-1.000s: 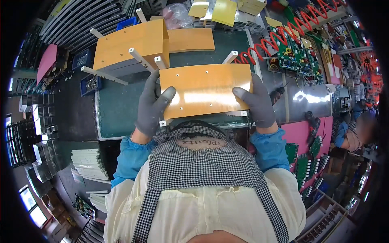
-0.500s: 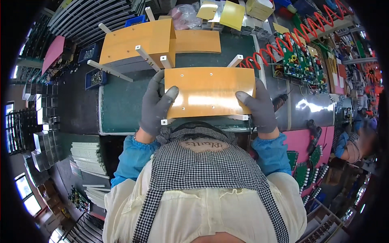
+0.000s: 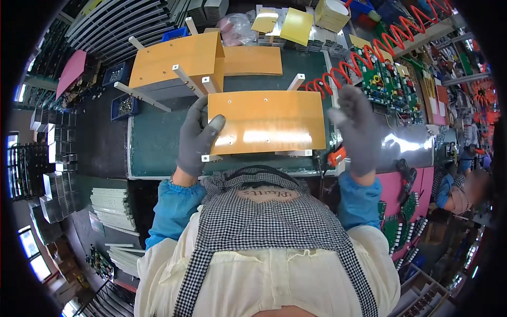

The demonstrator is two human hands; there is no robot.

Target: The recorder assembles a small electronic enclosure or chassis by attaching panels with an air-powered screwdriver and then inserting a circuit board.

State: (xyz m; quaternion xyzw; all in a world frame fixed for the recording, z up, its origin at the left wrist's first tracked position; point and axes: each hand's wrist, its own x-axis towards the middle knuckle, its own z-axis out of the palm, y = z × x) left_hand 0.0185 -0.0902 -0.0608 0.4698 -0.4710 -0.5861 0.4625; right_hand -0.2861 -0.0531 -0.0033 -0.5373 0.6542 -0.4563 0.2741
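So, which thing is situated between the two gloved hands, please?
In the head view, the orange panel lies between them. The left hand holds its left end; the right hand is apart from its right end.

A dark workbench (image 3: pixel 100 145) is partly covered by a green mat (image 3: pixel 157 148). Near the mat's far left corner, a white-posted orange assembly (image 3: pixel 177 59) is set; by the far edge, a flat orange panel (image 3: pixel 253 61) is laid. Past the left edge, two blue trays (image 3: pixel 113 111) are placed.

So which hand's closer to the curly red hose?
Right. Right hand: just below the red hose in the picture; left hand: farther left, gripping the orange panel.
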